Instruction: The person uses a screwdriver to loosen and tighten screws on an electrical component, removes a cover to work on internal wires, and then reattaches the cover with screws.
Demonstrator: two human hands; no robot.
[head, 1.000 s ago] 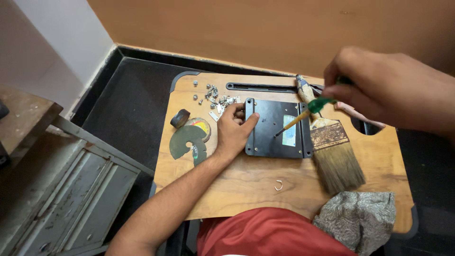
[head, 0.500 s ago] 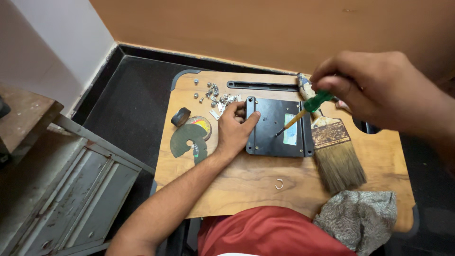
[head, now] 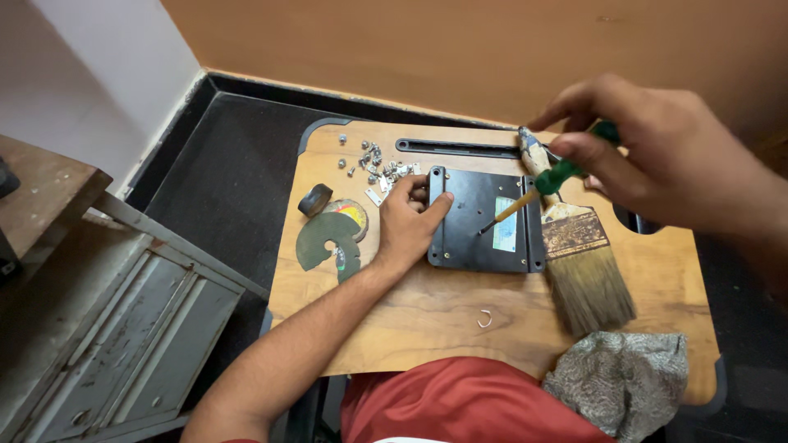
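Observation:
A black metal plate [head: 472, 238] with a small pale sticker lies flat on the wooden board [head: 427, 320]. My left hand [head: 408, 223] presses on the plate's left edge, fingers curled over it. My right hand [head: 657, 156] hovers above the plate's right side, gripping a screwdriver [head: 533, 193] with a green handle and yellow shaft. Its tip points down-left at the plate's middle. A pile of small silver screws [head: 379, 164] lies just beyond my left hand.
A wide paintbrush [head: 579, 254] lies right of the plate. A broken green disc [head: 324, 242] and a small dark wheel [head: 314, 199] sit at the board's left. A grey cloth [head: 620, 377] is front right, a black slotted bar [head: 460, 148] at the back, a grey metal cabinet [head: 115, 328] to the left.
My right hand has shifted left and lowered with the screwdriver, bringing its tip over the plate. My left hand stays on the plate's left edge.

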